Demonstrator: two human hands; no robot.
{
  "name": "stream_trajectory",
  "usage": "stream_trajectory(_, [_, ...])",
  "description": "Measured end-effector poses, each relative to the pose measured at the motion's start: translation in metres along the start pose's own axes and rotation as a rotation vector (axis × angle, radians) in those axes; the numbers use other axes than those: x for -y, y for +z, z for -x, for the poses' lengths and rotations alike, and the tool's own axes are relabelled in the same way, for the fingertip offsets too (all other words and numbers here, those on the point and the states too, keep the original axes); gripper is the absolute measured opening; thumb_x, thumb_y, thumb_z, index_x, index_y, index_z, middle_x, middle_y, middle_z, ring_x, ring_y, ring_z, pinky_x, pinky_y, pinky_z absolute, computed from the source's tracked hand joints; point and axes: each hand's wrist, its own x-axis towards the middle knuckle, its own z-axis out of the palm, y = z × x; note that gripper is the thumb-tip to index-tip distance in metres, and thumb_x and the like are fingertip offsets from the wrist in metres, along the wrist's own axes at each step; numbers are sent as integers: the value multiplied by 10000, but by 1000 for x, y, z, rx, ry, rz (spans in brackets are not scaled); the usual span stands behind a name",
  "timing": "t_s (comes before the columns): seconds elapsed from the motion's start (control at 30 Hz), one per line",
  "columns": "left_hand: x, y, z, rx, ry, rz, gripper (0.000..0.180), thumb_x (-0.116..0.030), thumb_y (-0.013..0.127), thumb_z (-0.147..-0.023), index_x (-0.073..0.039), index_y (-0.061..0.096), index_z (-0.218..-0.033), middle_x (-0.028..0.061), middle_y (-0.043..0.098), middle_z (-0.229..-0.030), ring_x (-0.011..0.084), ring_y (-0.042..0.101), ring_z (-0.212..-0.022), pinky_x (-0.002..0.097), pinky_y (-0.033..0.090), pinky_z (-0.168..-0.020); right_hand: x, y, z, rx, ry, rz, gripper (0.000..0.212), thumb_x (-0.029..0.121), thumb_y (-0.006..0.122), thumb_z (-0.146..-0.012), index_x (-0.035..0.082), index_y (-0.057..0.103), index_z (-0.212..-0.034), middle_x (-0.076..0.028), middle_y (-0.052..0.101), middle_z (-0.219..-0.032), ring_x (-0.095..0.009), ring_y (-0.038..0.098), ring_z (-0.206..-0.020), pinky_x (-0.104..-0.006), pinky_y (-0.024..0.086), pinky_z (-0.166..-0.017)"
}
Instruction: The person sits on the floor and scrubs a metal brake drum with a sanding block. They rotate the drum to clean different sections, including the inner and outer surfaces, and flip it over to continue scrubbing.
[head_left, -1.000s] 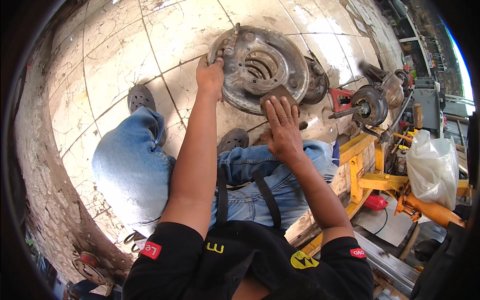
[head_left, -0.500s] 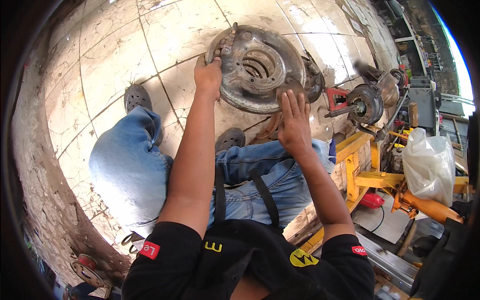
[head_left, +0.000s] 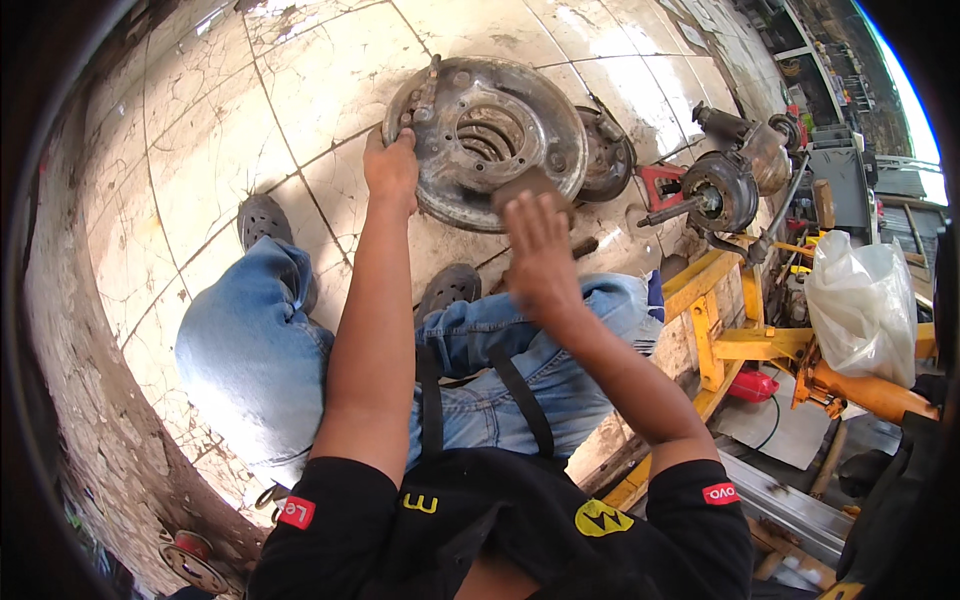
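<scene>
At twelve o'clock in the view sits a round metal plate [head_left: 550, 118], grey and scuffed, blotched with brown grime (shiny along its rim). Small holes ring its large central opening, and a metal fitting [head_left: 424, 92] stands at its ten o'clock. The left hand [head_left: 392, 172] grips its edge near nine. At five, the right hand [head_left: 540, 245], blurred, lies over a brown pad [head_left: 532, 186], fingers extended; I cannot tell whether it grips. A darker disc [head_left: 610, 158] shows at the plate's three.

Grey-brown metal disc [head_left: 549, 125], brown pad [head_left: 527, 183], blue jeans [head_left: 250, 350], yellow frame [head_left: 709, 345]
</scene>
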Motion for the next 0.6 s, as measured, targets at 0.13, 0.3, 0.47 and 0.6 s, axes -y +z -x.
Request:
stream_trajectory(0.13, [-6,-3,0,11,-16,52,337,-90,563,-931,22,539,-1248,164,635,-1109,227,603,-943,353,476,-829,-10,-20,-7,93,-20,-20,831,-54,498,-752,38,192,-1519,-174,192,-1581,-348,133,-1477,-501,101,-1197])
stream_trajectory(0.3, [-4,2,7,5,36,54,306,-82,575,-923,34,555,-1206,151,647,-1067,219,609,-902,342,484,-791,-30,-11,-9,34,187,28,868,-50,494,-744,72,163,-1537,-154,144,-1601,-337,90,-1486,-479,105,-1202])
stream_trajectory(0.47, [-4,-2,4,9,27,4,380,-109,573,-928,36,525,-1277,173,626,-1162,242,604,-1008,357,482,-860,-13,-14,-2,91,-86,-29,745,-21,470,-793,20,249,-1503,-169,237,-1571,-359,190,-1462,-511,155,-1181])
stream_trajectory(0.6, [2,3,0,-46,45,-15,367,-114,584,-910,47,543,-1238,180,639,-1109,254,608,-974,359,471,-852,-34,-15,-9,-27,123,-4,748,-10,503,-793,4,248,-1496,-188,234,-1564,-382,181,-1458,-519,179,-1168])
